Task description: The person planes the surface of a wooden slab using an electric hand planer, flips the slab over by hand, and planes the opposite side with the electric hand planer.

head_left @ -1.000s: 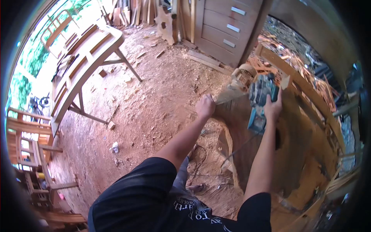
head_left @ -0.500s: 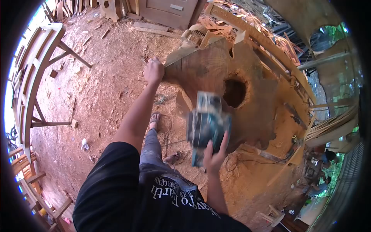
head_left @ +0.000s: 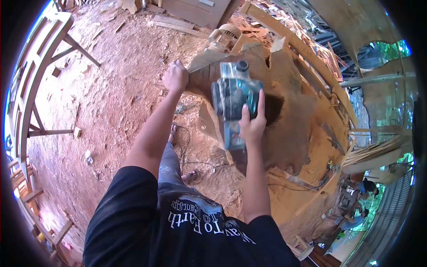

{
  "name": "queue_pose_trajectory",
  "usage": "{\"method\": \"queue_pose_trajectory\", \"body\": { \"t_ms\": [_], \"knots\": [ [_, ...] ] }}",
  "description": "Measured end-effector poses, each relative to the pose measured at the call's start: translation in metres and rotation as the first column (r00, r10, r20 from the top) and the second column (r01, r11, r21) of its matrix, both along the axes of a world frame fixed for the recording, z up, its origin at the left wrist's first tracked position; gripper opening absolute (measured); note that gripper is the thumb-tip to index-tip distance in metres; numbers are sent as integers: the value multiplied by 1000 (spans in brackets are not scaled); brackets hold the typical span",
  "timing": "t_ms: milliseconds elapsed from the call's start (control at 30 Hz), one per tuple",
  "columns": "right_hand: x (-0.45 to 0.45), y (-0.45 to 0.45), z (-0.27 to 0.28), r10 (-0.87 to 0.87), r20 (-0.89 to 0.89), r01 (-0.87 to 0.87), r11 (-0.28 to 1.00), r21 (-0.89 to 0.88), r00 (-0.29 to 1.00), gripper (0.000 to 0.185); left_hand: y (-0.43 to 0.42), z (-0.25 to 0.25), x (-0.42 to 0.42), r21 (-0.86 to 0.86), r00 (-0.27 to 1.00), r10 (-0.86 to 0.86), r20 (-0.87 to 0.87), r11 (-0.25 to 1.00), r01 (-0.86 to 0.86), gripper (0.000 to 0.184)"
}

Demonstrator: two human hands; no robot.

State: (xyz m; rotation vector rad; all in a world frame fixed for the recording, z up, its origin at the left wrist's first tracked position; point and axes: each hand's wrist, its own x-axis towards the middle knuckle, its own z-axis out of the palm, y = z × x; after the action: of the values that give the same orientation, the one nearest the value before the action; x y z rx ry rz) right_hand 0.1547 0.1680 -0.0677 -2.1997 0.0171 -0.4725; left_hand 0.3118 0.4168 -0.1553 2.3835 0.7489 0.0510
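Note:
A teal power tool [head_left: 235,95], somewhat blurred, rests over a broad brown wood slab [head_left: 293,120] with a dark hole to the right of the tool. My right hand [head_left: 252,127] grips the tool's near right part, two fingers stretched along its casing. At the slab's left corner, my left hand [head_left: 175,78] is closed on the edge, its fingers curled. The tool partly covers the slab's left side and the rim of the hole.
A slatted wooden frame on legs [head_left: 38,66] stands at the left. A fan-like machine [head_left: 227,33] sits beyond the slab. Shavings cover the ground, where a cable [head_left: 202,163] runs near my feet. Two people [head_left: 362,202] are at the far lower right.
From half a second ago, the tool and my right hand have moved forward over the slab, away from my body. My left hand has stayed at the slab's corner.

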Motion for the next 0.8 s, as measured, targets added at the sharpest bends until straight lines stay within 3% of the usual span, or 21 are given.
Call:
{"method": "queue_pose_trajectory", "body": {
  "t_ms": [233, 400, 433, 533, 633, 767, 800],
  "knots": [
    [142, 10, -8, 26, 274, 9, 992, -125, 961, 66, -1, -3, 0, -16, 999, 20, 39, 1000, -19, 54],
    [216, 21, 12, -32, -9, 32, 999, 40, 999, 65, 1, 1, 4, -59, 999, 39, 35, 998, -37, 54],
    [221, 22, 11, -15, 33, 13, 999, 43, 999, 65, 1, 0, 6, -69, 998, 47, 43, 997, -44, 54],
    [194, 22, 8, 17, 36, -22, 989, 149, 999, 64, 3, 5, 3, -77, 998, 49, 28, 996, -46, 54],
    [100, 22, 4, 16, 11, -17, 989, 149, 1000, 62, 0, 8, 2, -77, 998, 52, 34, 996, -49, 56],
    [-42, 14, -3, 7, 34, -3, 995, -102, 999, 65, 1, 0, 3, -49, 997, 44, 64, 998, -40, 56],
    [-78, 15, -5, -17, 4, 17, 997, -77, 1000, 66, 2, -2, 4, -42, 996, 40, 75, 998, -36, 56]
  ]
}}
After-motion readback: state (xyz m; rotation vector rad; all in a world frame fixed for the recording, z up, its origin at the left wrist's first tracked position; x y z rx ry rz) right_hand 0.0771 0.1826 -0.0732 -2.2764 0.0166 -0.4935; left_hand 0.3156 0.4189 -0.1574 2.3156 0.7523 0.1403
